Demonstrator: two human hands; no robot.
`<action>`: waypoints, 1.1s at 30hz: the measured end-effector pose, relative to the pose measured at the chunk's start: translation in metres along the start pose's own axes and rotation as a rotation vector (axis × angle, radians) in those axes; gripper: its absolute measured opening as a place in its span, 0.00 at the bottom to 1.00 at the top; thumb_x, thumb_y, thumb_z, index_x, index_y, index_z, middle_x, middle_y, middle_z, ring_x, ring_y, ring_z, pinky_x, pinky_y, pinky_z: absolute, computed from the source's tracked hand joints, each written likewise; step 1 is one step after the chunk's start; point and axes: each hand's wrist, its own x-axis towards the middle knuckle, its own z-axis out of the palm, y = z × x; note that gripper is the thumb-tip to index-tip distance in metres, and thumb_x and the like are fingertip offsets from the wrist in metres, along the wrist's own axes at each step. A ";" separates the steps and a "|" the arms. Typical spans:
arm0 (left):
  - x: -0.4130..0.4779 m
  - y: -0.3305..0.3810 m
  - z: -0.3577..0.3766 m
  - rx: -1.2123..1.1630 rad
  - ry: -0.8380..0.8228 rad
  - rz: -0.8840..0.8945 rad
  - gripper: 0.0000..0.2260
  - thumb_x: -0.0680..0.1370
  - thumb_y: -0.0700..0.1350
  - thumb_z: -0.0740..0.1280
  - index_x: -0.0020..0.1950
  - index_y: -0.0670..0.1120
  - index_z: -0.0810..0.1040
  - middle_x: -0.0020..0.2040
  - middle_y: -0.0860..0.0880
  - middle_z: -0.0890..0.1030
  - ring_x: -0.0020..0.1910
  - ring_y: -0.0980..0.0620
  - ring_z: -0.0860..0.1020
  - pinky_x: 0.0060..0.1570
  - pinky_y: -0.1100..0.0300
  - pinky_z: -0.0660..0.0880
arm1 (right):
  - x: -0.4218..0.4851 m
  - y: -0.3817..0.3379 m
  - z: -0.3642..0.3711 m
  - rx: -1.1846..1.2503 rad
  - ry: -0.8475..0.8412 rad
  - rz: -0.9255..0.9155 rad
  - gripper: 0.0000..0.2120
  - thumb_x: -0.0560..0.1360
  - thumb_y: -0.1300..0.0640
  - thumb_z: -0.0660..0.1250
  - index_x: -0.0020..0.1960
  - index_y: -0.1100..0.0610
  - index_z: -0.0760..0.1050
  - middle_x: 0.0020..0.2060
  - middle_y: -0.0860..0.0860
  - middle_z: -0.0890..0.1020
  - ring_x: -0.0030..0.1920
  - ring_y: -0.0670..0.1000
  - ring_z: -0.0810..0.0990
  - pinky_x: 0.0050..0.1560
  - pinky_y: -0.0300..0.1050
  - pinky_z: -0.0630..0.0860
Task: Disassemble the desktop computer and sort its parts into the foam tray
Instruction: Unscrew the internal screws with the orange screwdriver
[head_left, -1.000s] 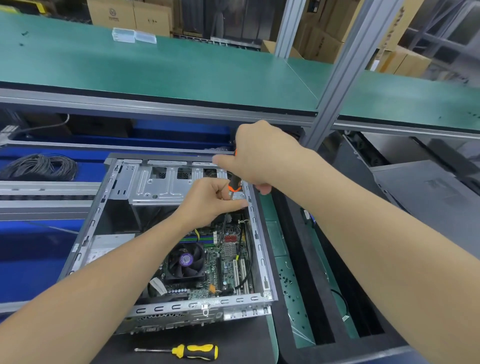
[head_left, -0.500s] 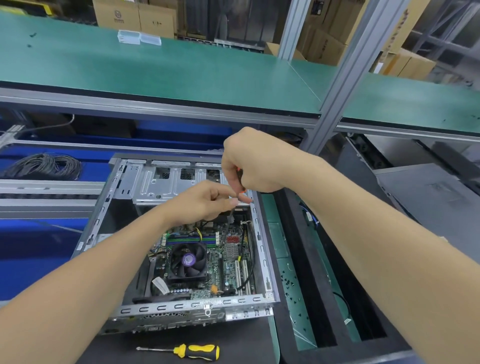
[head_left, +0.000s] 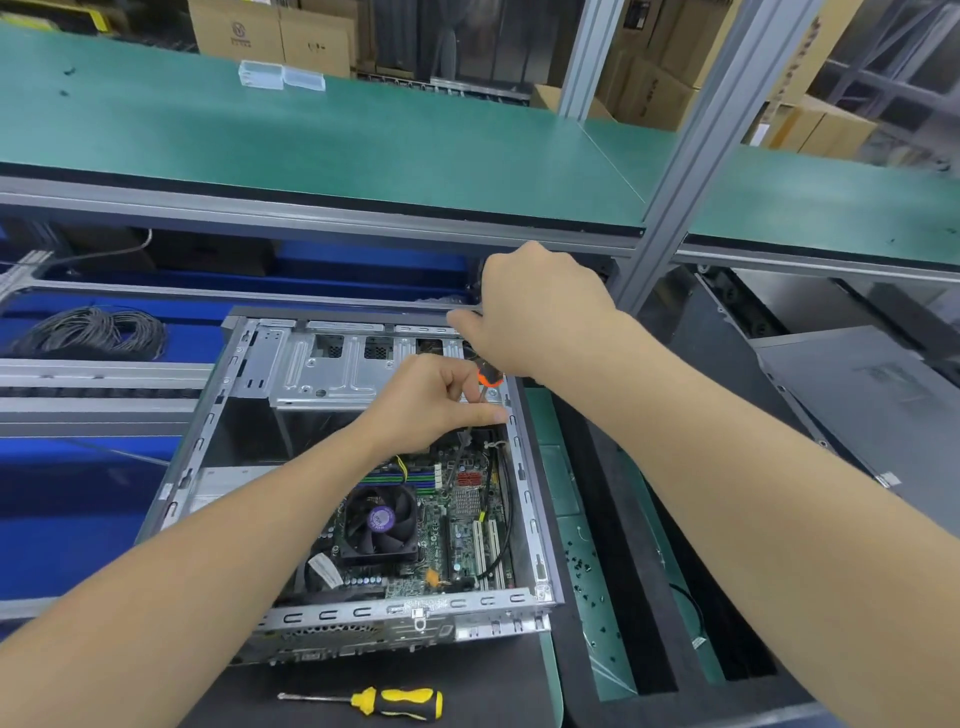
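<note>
One open computer case (head_left: 363, 614) lies before me, one fan (head_left: 382, 519) showing. At its far right corner my right hand (head_left: 540, 317) grips one orange-handled screwdriver (head_left: 489, 375); my left hand (head_left: 434, 402) pinches its shaft. One yellow screwdriver (head_left: 397, 702) lies nearer me, and one foam tray (head_left: 618, 509) sits just right of the case.

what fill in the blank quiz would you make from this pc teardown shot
The right hand grips the working screwdriver, whose collar is ____.
The spare screwdriver before the case has a ____ and black handle.
The fan hub bears a ____ sticker.
Missing words: orange; yellow; purple.
</note>
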 end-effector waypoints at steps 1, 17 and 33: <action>0.001 -0.001 0.002 -0.010 0.006 -0.019 0.28 0.61 0.74 0.75 0.35 0.49 0.76 0.27 0.56 0.64 0.28 0.56 0.63 0.31 0.62 0.59 | 0.002 0.000 -0.002 0.004 -0.025 0.019 0.21 0.81 0.37 0.62 0.48 0.55 0.66 0.36 0.51 0.65 0.42 0.58 0.72 0.39 0.49 0.68; 0.004 -0.004 -0.027 -0.062 -0.399 0.006 0.13 0.80 0.61 0.67 0.60 0.58 0.84 0.31 0.41 0.67 0.31 0.47 0.65 0.39 0.57 0.63 | 0.013 0.013 -0.011 0.087 -0.210 -0.432 0.12 0.70 0.68 0.70 0.39 0.50 0.81 0.36 0.44 0.81 0.39 0.46 0.80 0.37 0.43 0.77; 0.000 0.002 -0.012 0.054 -0.072 -0.058 0.06 0.71 0.53 0.79 0.42 0.52 0.88 0.24 0.55 0.61 0.26 0.56 0.60 0.29 0.62 0.55 | 0.009 0.006 0.018 0.083 0.175 -0.107 0.21 0.79 0.36 0.63 0.43 0.54 0.70 0.33 0.50 0.66 0.39 0.58 0.72 0.37 0.47 0.66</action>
